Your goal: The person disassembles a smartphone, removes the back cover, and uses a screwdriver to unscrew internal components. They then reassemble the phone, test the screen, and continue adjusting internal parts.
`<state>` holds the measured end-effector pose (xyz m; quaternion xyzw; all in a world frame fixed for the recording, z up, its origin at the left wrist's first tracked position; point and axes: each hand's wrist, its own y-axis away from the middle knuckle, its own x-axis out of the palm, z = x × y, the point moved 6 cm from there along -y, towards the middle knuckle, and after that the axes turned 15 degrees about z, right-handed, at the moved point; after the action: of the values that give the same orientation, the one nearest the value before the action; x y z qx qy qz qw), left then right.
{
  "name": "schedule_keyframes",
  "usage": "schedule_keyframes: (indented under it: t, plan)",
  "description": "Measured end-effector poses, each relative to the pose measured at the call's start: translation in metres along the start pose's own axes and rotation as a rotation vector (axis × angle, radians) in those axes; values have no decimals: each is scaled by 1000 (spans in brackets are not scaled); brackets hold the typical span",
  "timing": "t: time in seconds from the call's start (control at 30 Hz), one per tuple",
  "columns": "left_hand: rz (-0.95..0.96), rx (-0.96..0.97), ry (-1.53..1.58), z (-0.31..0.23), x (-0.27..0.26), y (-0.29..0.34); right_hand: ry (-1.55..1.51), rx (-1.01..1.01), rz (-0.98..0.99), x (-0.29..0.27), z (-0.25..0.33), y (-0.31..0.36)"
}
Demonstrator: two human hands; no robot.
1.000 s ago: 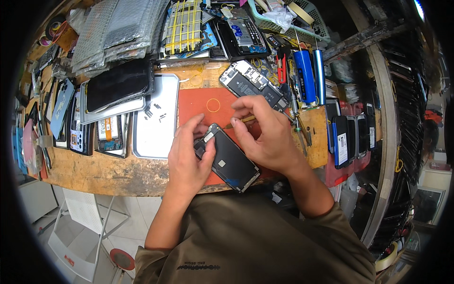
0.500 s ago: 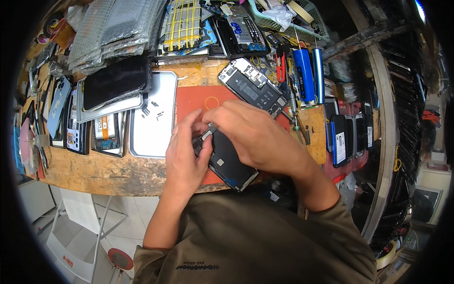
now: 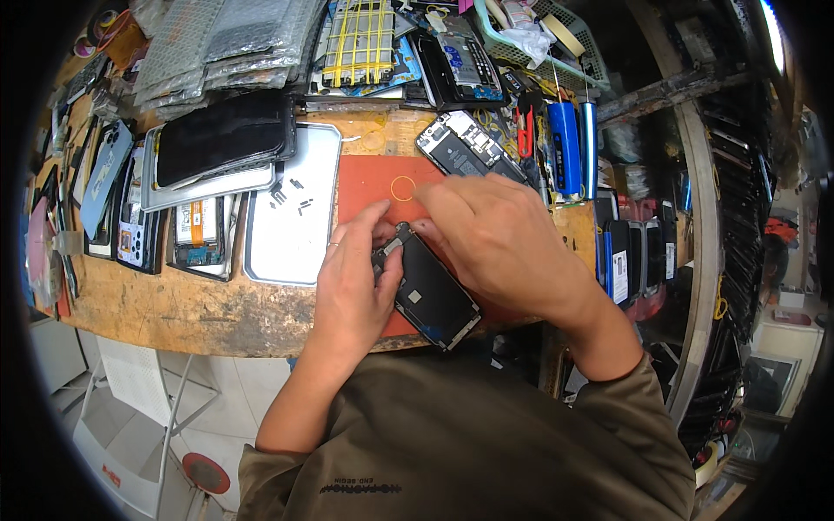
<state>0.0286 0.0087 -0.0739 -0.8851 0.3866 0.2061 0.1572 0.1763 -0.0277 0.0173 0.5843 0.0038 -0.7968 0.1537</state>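
Note:
A black phone screen panel (image 3: 432, 295), its back side facing up, lies tilted at an angle over the red mat (image 3: 369, 174). My left hand (image 3: 349, 282) grips its upper left edge, the thumb lying along small metal parts there and the fingers behind. Close to the panel's top corner, my right hand (image 3: 499, 239) has its fingers curled and pinched together; whatever is between the fingertips is hidden. An opened phone body (image 3: 465, 148) with bare board and battery rests just beyond my right hand, partly covered by it. A yellow rubber band (image 3: 403, 188) lies on the mat.
Left of the mat is a white tray (image 3: 291, 239) with small dark pieces. Stacked phones (image 3: 226, 143) overlap its edge. Bubble-wrapped packets (image 3: 217, 52), a green basket (image 3: 591, 65) and a blue cylindrical tool (image 3: 565, 148) stand at the back. More phones (image 3: 638, 256) sit right.
My right hand has drawn slightly right, away from the panel's top corner, and more of that corner shows. My left hand keeps its grip. The whole view has shifted a little.

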Motion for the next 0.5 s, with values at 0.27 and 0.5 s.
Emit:
schedule_keyframes:
  t: [0.27, 0.5]
  plan:
    - [-1, 10, 0, 0, 0, 0, -1, -79, -35, 3, 4, 0]
    - [-3, -7, -2, -4, 0, -3, -51, -102, -105, 4, 0, 4]
